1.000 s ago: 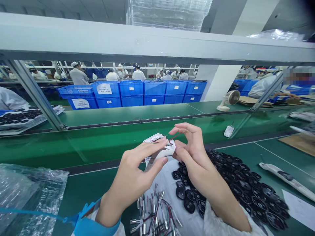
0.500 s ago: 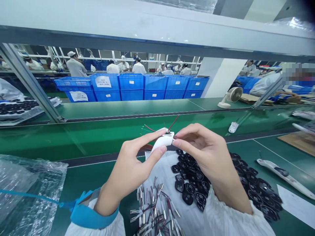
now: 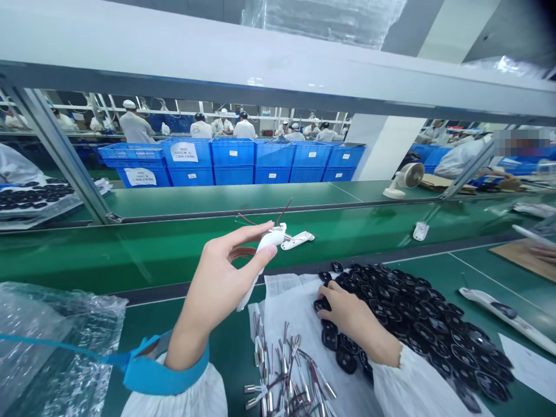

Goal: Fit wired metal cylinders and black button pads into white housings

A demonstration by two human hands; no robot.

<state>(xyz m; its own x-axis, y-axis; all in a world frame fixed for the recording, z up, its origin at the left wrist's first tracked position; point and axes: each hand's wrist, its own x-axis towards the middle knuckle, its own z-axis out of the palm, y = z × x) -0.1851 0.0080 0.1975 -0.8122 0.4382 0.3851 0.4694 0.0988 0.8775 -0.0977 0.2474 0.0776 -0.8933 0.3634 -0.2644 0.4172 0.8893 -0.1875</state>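
My left hand (image 3: 230, 266) is closed round a curved white plastic housing (image 3: 270, 238), raised over the bench. Thin red and dark wires stick up from its upper end. My right hand (image 3: 354, 318) is down at the left edge of a pile of black plastic parts (image 3: 417, 324), thumb and fingers closed about one black part (image 3: 322, 304). These parts are flat and rounded, with several touching each other. Between my forearms, a heap of small metal cylinders with red and black wires (image 3: 286, 370) lies on a white sheet (image 3: 282, 289).
Another white housing (image 3: 297, 240) and a smaller white piece (image 3: 420, 231) lie on the green belt. A long white device (image 3: 508, 313) rests at right. Clear plastic wrap (image 3: 56, 336) lies left, below a blue wrist strap cord. Blue bins (image 3: 232, 153) and a fan (image 3: 406, 176) stand behind.
My right hand has left the white housing and moved down to the black parts. The left hand still holds the housing, slightly further left. A white housing on the belt now shows beyond it.
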